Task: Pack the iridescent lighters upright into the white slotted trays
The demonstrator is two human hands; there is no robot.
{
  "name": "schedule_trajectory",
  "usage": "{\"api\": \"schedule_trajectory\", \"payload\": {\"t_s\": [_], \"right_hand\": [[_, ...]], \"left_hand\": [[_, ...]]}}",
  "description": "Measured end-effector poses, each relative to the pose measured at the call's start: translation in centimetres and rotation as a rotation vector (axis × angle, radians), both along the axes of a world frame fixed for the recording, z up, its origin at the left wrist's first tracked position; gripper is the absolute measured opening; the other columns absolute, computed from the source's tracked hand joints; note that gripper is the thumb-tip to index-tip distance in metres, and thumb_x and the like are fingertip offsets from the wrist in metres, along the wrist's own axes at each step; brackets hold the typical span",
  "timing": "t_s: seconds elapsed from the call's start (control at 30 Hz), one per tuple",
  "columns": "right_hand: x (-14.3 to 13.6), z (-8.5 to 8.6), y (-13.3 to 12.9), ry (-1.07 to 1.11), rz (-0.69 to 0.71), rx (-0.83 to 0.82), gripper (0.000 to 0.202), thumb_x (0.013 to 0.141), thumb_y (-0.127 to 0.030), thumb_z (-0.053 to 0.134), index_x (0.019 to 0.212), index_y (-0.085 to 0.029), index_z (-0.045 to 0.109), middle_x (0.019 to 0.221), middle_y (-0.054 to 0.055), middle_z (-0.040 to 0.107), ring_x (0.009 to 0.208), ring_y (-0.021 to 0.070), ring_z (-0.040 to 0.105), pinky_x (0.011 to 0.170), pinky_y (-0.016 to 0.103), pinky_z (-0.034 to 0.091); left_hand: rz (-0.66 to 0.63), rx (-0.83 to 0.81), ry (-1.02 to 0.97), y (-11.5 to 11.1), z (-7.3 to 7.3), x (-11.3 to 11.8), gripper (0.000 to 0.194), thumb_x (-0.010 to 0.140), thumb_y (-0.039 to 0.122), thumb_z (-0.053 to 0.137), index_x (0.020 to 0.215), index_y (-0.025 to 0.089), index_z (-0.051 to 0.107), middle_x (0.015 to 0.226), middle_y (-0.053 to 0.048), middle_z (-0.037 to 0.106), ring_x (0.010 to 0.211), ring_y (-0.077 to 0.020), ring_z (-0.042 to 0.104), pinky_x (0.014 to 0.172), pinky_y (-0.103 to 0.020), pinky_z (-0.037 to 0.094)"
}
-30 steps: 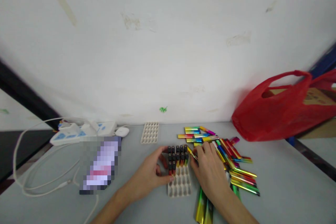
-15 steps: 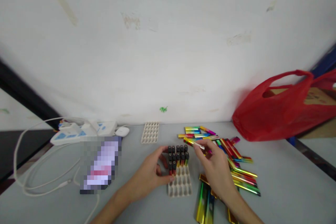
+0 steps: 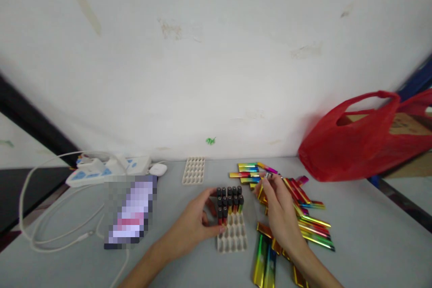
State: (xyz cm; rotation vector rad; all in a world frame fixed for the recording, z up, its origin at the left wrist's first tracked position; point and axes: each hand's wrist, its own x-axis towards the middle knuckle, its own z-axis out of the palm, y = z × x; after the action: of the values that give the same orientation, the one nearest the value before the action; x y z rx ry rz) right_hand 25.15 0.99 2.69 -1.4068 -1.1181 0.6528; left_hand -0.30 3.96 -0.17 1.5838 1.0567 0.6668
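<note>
Our left hand (image 3: 199, 218) curls around the left side of a pale moulded tray (image 3: 232, 240), its thumb and forefinger apart and the thumb touching it; we cannot tell how firmly it grips. Black-topped sticks (image 3: 230, 200) stand upright, packed together at the tray's far end. To the right, our right hand (image 3: 265, 182) pinches a slim metallic stick (image 3: 261, 191), held tilted over the tabletop (image 3: 367, 234). Around that hand we have loose shiny, multicoloured pieces (image 3: 313, 237) in a scattered pile. A second tray (image 3: 193, 171) lies farther back, near the wall (image 3: 229, 63).
</note>
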Motion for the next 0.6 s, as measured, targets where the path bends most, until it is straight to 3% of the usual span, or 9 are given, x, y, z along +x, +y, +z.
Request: {"api": "schedule_trajectory", "payload": {"t_s": [0.17, 0.3, 0.47, 0.6], "right_hand": [[-0.4, 0.4, 0.1, 0.318, 0.029, -0.103, 0.039, 0.097, -0.063, 0.070, 0.099, -0.024, 0.070, 0.074, -0.002, 0.054, 0.059, 0.0188, 0.047, 0.049, 0.030, 0.034], [-0.7, 1.2, 0.0, 0.436, 0.091, -0.147, 0.044, 0.087, -0.065, 0.082, 0.095, -0.024, 0.069, 0.074, -0.003, 0.057, 0.055, 0.0150, 0.046, 0.046, 0.025, 0.030], [-1.0, 1.8, -0.4, 0.446, 0.178, -0.192, 0.051, 0.090, -0.069, 0.079, 0.112, -0.025, 0.068, 0.072, -0.004, 0.063, 0.049, 0.0121, 0.039, 0.045, 0.023, 0.021], [-1.0, 1.7, -0.6, 0.475, 0.179, -0.218, 0.053, 0.091, -0.074, 0.076, 0.099, -0.022, 0.072, 0.065, -0.002, 0.058, 0.054, 0.0137, 0.041, 0.048, 0.024, 0.023]], "left_hand": [[-0.002, 0.000, 0.005, 0.0, -0.1, 0.0, 0.084, 0.078, 0.028, 0.094, 0.154, 0.022, 0.057, 0.115, -0.004, 0.070, 0.063, -0.0102, 0.057, 0.055, -0.022, 0.045], [-0.004, -0.010, 0.008, 0.0, 0.2, 0.1, 0.085, 0.078, 0.027, 0.092, 0.154, 0.022, 0.056, 0.116, -0.004, 0.069, 0.064, -0.0104, 0.058, 0.056, -0.022, 0.045], [-0.002, -0.020, 0.015, -0.1, 0.4, 0.1, 0.086, 0.078, 0.026, 0.092, 0.155, 0.021, 0.054, 0.117, -0.005, 0.069, 0.063, -0.0098, 0.058, 0.055, -0.022, 0.044], [0.007, -0.029, 0.007, -0.2, 0.3, 0.0, 0.087, 0.078, 0.025, 0.093, 0.156, 0.021, 0.054, 0.119, -0.006, 0.069, 0.064, -0.0099, 0.058, 0.056, -0.022, 0.044]]}}
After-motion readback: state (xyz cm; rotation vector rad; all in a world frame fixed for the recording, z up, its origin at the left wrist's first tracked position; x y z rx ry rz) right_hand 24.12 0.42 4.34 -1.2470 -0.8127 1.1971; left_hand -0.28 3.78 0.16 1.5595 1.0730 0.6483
